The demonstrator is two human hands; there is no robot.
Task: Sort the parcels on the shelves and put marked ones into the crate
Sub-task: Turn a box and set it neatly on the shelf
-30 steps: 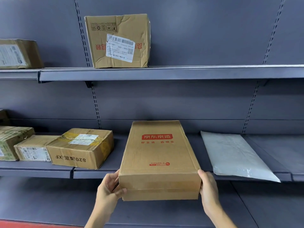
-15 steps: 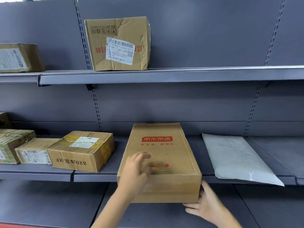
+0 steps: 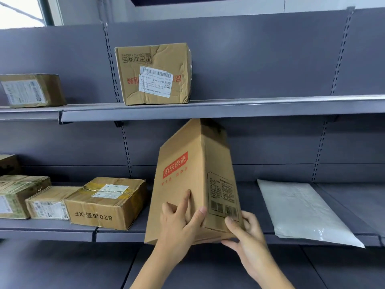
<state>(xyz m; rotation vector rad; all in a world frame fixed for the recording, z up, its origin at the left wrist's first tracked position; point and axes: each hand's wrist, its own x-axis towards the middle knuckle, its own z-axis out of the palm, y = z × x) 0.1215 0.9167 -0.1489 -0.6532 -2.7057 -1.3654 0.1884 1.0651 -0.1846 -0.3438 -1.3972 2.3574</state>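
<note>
A long brown carton with a red logo (image 3: 187,178) stands tilted on end at the front edge of the middle shelf (image 3: 116,236), its top reaching up under the upper shelf (image 3: 250,107). A printed panel with barcodes shows on its right side face. My left hand (image 3: 181,222) presses flat on the carton's logo face near the bottom. My right hand (image 3: 248,232) grips its lower right corner from below and behind. No crate is in view.
A white padded mailer (image 3: 302,211) lies on the middle shelf to the right. To the left sit a taped box marked 820 (image 3: 108,203), a small labelled box (image 3: 50,205) and a banded box (image 3: 16,195). The upper shelf carries a crumpled labelled box (image 3: 154,74) and another (image 3: 31,90).
The carton lay flat on the middle shelf; now it is tipped up on end and turned, showing its side. My left hand moved onto its face, my right hand under its corner.
</note>
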